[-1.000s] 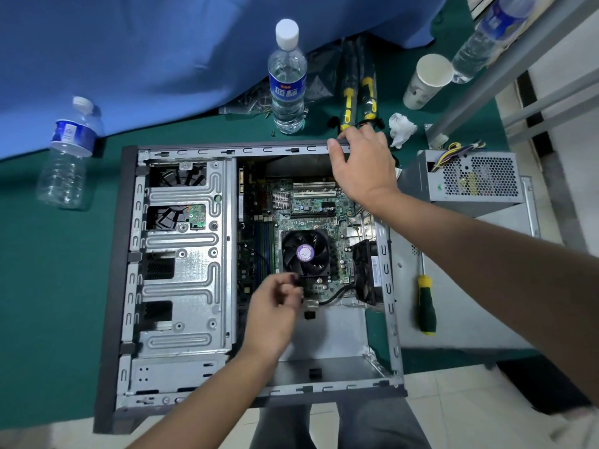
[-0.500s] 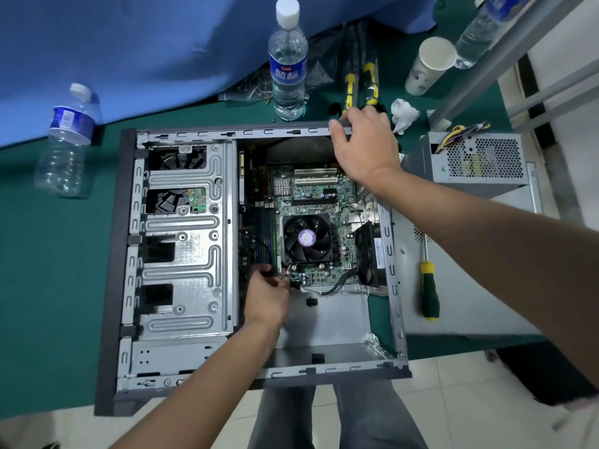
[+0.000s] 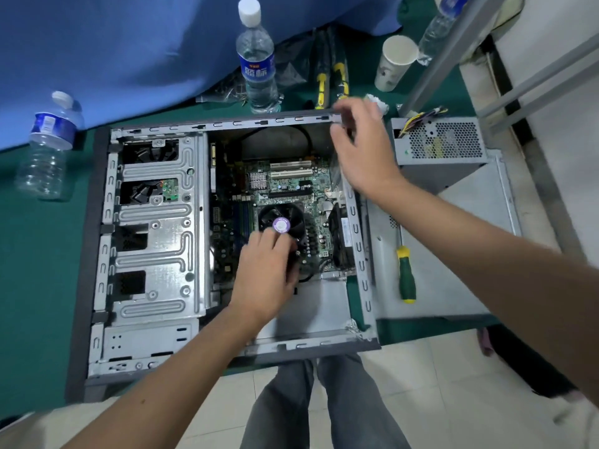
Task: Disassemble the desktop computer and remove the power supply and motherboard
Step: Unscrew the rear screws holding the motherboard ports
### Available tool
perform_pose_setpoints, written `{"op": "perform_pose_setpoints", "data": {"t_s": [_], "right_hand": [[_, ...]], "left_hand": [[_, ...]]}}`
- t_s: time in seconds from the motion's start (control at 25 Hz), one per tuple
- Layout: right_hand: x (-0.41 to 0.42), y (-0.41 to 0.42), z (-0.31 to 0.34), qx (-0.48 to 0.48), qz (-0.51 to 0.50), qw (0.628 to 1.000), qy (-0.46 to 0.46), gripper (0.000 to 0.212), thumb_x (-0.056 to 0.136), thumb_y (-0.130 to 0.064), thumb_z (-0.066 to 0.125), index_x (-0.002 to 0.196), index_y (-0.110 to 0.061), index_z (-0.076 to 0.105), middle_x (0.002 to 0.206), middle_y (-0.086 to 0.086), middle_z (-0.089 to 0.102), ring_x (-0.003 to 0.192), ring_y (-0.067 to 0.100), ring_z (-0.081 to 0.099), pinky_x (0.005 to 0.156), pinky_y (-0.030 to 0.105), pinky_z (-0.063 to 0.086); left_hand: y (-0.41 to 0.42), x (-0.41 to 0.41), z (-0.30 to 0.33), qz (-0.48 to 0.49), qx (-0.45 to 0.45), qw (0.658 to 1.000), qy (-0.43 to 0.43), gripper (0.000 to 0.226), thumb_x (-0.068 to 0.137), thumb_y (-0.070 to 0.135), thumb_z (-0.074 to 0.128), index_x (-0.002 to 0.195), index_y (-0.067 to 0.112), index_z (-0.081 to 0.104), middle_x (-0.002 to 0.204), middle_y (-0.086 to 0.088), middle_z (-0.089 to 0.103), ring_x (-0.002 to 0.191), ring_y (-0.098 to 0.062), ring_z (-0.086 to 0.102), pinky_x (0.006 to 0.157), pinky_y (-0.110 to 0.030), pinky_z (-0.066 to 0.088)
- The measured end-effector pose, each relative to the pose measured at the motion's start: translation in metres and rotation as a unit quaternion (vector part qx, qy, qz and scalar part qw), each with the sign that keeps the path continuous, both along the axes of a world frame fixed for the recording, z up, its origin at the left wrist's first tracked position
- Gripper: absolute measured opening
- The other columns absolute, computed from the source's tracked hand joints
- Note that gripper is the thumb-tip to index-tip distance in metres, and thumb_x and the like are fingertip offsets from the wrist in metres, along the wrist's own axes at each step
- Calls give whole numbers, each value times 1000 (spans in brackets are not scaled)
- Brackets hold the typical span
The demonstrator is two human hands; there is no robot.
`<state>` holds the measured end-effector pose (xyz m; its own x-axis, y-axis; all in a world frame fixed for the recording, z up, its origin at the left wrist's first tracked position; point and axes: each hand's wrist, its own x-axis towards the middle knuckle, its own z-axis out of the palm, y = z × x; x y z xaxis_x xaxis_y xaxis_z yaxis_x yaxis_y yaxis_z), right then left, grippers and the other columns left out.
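The computer case (image 3: 155, 241) lies open on its side, and half the job looks done: the power supply (image 3: 444, 140) is already out, sitting just beside the case's right wall on the removed side panel (image 3: 453, 273), its wires poking out at the top left corner. That leaves the motherboard (image 3: 291, 186), which sits bolted or at least seated inside the case, right of the silver drive cage (image 3: 155, 222).

The person's left hand (image 3: 265, 273) is down inside the case, fingers curled over the near edge of the CPU cooler fan (image 3: 281, 222); whether it truly grips the fan or something beneath it cannot be told, since the hand hides its own fingertips. The right hand (image 3: 363, 150) hovers over the far right corner of the case, fingers loose and spread, blurred, not clearly touching the rim.

A green-handled screwdriver (image 3: 406, 273) lies unused on the side panel, right of the case. A black cable loops inside the case beyond the motherboard.

By the look of it, the board is about to be freed or lifted; that removal is what remains.
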<state>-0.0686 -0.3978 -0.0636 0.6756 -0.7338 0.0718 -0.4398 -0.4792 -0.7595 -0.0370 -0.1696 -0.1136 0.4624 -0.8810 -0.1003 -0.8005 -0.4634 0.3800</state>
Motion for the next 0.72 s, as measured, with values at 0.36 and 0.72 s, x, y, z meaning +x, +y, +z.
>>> {"op": "perform_pose_setpoints", "data": {"t_s": [0.36,0.72], "right_hand": [[-198,42,-92,199,-152,915,315,57,86,-41,70,126,-8,46,118,12,54,106,30,55,92,39,46],[-223,44,-119,200,-131,939,246,21,95,-28,58,109,-13,51,98,7,60,89,27,59,75,34,45]], "left_hand": [[-39,2,-29,-204,118,965,-111,30,89,48,64,112,29,70,129,-1,54,139,-27,31,118,-46,4],[-46,-8,-46,-174,-40,979,-100,14,80,39,70,74,27,72,77,11,64,95,-27,59,106,-49,26]]}}
